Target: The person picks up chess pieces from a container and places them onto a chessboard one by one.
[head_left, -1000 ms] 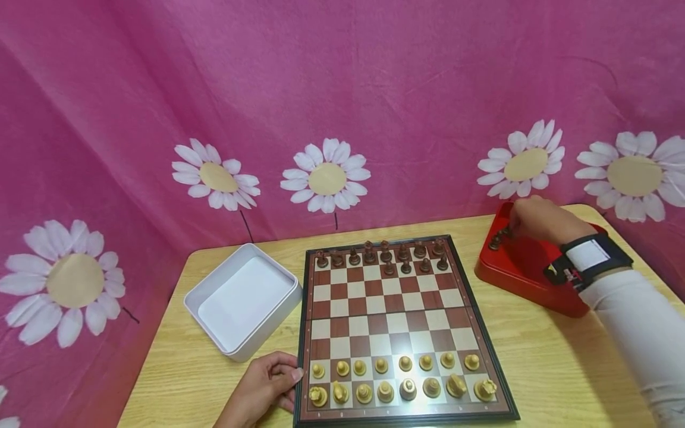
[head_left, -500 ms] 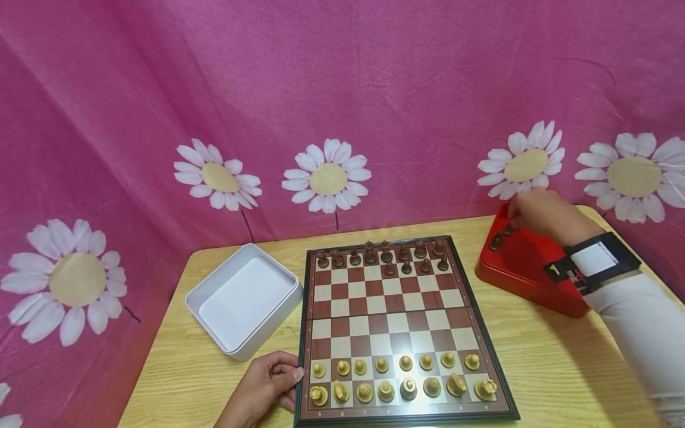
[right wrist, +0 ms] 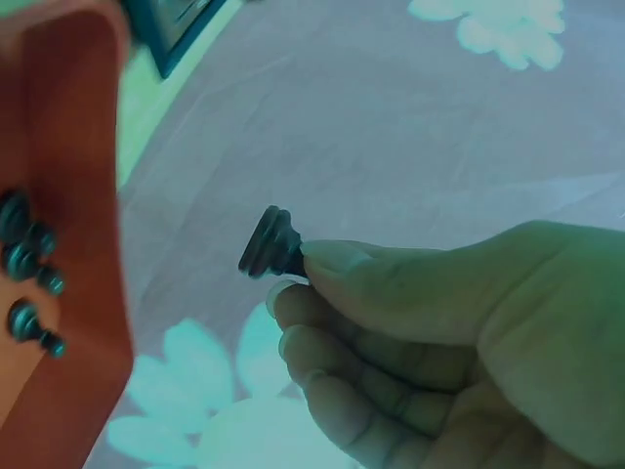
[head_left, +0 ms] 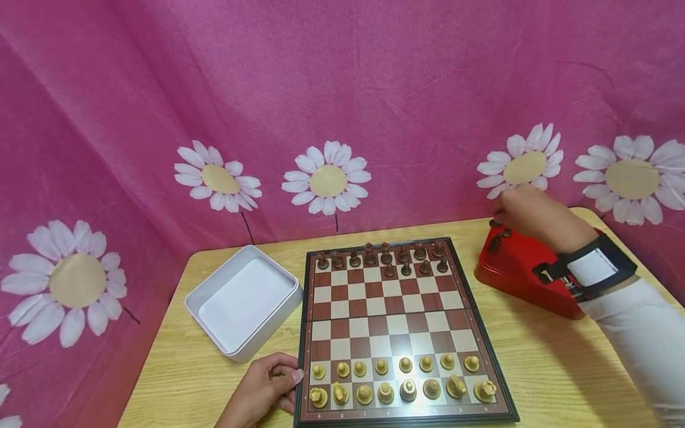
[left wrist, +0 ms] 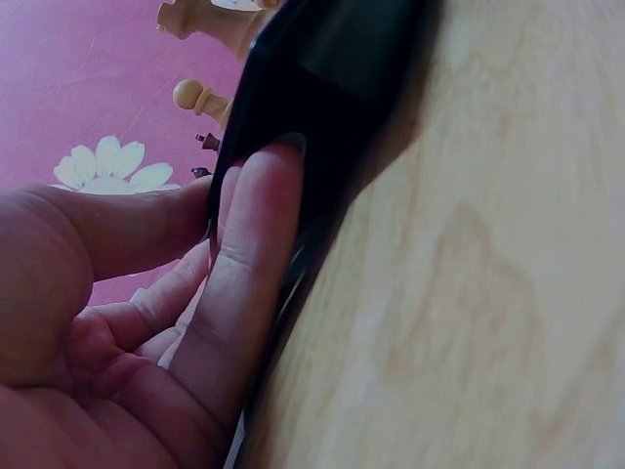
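Note:
My left hand (head_left: 262,386) holds the near left edge of the chessboard (head_left: 334,327), thumb at the top and fingers along the black side. Between thumb and fingertips, my right hand (head_left: 543,217) pinches a dark brown pawn (right wrist: 271,244) over the far left corner of the red box (head_left: 527,294). The pawn's base points outward; its head is hidden by the fingers. Several dark pawns (right wrist: 24,259) lie inside the box. On the board, light pieces (head_left: 385,391) fill the two near rows. Dark pieces (head_left: 369,254) line the far row, with several pawns in front on the right.
A white box (head_left: 243,303) stands left of the board with nothing inside. Pink cloth (head_left: 417,119) printed with daisies hangs behind and to the left of the wooden table (head_left: 166,362).
My right hand has risen from inside the red box and shifted left, bringing a pawn up with it. The left hand stays at the board's edge.

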Action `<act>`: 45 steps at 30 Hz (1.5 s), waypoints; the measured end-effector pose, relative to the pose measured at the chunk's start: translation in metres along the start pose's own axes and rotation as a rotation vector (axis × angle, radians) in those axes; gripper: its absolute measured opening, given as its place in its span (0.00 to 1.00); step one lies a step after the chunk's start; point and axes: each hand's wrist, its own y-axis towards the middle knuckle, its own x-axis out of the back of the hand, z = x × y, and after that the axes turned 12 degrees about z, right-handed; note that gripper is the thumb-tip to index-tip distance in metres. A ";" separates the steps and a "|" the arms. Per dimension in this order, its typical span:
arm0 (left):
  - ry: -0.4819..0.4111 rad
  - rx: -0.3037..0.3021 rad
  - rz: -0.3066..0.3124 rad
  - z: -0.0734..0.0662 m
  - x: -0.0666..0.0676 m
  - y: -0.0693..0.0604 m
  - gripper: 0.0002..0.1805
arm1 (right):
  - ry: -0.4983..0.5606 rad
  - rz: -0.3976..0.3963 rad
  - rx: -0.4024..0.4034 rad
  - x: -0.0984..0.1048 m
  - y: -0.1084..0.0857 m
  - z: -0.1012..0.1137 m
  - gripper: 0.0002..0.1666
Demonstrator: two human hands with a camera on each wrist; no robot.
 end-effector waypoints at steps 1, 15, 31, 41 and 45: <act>0.001 -0.002 0.003 0.000 0.000 0.000 0.18 | -0.002 -0.002 0.003 0.002 0.000 0.004 0.04; 0.000 0.009 0.005 0.002 -0.002 -0.002 0.18 | 0.007 -0.069 0.151 0.013 0.007 0.052 0.07; -0.030 -0.001 -0.004 -0.002 -0.003 -0.001 0.18 | 0.120 0.011 0.216 0.014 0.024 0.114 0.04; -0.037 -0.010 -0.016 -0.002 -0.003 0.000 0.17 | 0.084 0.059 0.258 0.003 0.040 0.144 0.06; -0.034 -0.003 -0.017 -0.002 -0.003 0.000 0.17 | 0.086 0.093 0.280 -0.003 0.050 0.153 0.05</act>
